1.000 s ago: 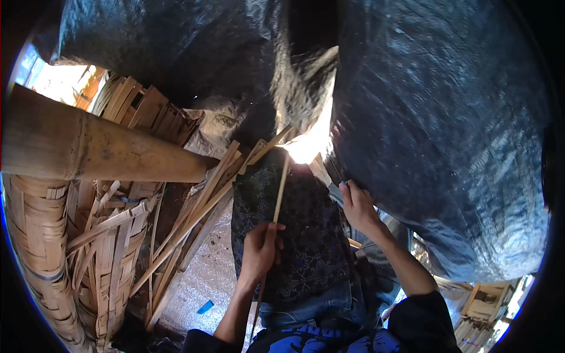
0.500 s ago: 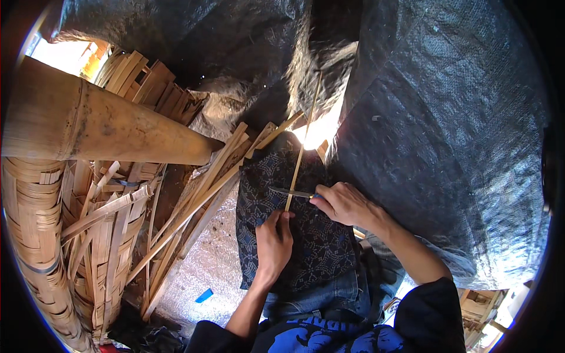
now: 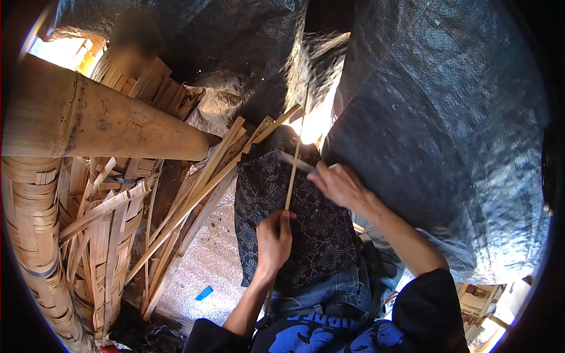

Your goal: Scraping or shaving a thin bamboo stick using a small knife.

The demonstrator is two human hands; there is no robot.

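While your left hand pinches the thin bamboo strip at its near end over the patterned cloth on your lap, the strip runs straight away from you — your right hand, fingers closed on a blade-like tool, meets it farther up. Open room lies right; stacked bamboo slats crowd the left.

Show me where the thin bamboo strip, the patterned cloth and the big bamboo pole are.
thin bamboo strip (image 3: pixel 292 172), head view, mid-length above the left hand
patterned cloth (image 3: pixel 321 235), head view, bare middle over the lap
big bamboo pole (image 3: pixel 100 123), head view, middle of its side
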